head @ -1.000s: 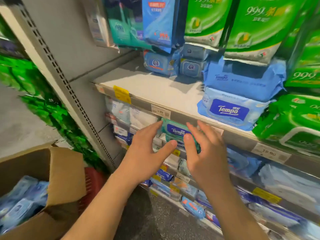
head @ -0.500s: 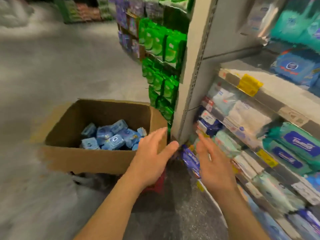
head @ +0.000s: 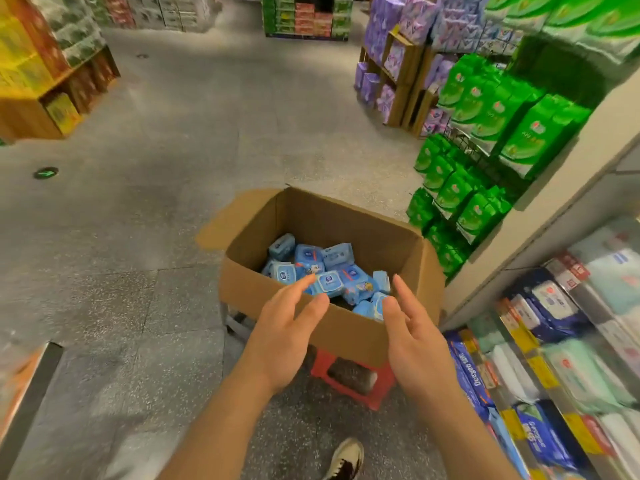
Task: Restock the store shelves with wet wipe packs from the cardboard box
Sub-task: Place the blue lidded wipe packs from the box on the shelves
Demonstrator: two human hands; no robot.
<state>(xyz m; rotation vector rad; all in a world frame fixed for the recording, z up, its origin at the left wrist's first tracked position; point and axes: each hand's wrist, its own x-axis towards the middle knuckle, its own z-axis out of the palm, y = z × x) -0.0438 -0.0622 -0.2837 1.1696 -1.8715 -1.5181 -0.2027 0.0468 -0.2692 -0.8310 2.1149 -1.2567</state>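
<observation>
An open cardboard box [head: 349, 336] stands in the middle of the view, on a red plastic stool [head: 372, 400]. Several light blue wet wipe packs [head: 327, 282] lie loose in its bottom. My left hand [head: 284, 332] and my right hand [head: 414, 341] hover over the box's near wall, both empty with fingers spread. The fingertips reach just past the rim, above the packs. The store shelves [head: 568, 358] with stacked wipe packs run along the right edge.
Green tissue packs [head: 485, 140] hang on a rack right of the box. Purple packs [head: 398, 53] fill a wooden stand further back. Stacked goods [head: 41, 71] stand at the far left. My shoe [head: 344, 459] is on the grey floor below the stool.
My view has swung left from the shelf to the box. A second ago both hands were at a teal pack on the shelf; now they are empty over the box.
</observation>
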